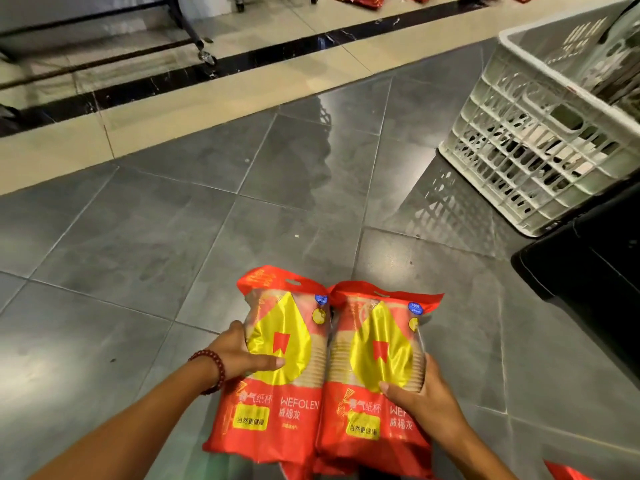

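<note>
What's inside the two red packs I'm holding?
Through the clear film of the left pack and right pack, stacked brown paper cups show. The yellow labels cover much of each stack, so how many cups there are cannot be seen.

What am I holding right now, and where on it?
The left-hand grip holds the left cup pack by its left side, the right-hand grip the right cup pack by its right side, thumbs on front.
</note>
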The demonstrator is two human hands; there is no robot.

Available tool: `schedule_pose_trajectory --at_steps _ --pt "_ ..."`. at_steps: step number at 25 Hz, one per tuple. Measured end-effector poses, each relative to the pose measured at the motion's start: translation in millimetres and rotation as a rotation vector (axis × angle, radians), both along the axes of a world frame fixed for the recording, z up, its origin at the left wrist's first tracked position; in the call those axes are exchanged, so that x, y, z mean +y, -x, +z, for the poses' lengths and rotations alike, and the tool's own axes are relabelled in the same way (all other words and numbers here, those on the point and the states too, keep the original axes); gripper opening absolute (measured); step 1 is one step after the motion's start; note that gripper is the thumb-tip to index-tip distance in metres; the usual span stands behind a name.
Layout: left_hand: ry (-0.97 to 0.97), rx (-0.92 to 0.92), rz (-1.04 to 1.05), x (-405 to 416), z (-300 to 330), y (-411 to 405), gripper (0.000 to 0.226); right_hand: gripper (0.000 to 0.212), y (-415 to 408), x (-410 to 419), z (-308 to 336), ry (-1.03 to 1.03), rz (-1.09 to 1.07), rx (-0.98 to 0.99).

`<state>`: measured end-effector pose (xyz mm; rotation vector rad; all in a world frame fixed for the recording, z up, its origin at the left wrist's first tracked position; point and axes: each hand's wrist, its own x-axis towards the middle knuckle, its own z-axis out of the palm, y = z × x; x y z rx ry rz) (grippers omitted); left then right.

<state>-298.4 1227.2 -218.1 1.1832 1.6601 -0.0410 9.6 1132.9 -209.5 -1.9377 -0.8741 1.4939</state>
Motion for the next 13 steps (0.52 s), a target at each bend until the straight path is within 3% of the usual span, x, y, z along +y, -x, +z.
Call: schedule_pose_trajectory --at_steps 4,7,10,13 --pt "-0.061 -0.088 0.180 0.7 95.2 15.9 0.075 0.076 11.7 26.2 90.0 -0.096 0.055 0.018" --pt "-0.108 -0.102 0.293 -10.3 229.8 49.1 0.068 0.101 40.3 46.6 225.6 -0.139 0.151 0.031" --pt "-0.146 -0.130 0.402 -34.0 386.6 92.2 0.084 0.122 81.6 63.2 390.1 -0.214 0.313 0.010" --pt "-0.239 -0.125 0.491 -67.0 531.6 125.3 0.080 0.112 124.2 68.6 529.5 -0.288 0.460 0.009"
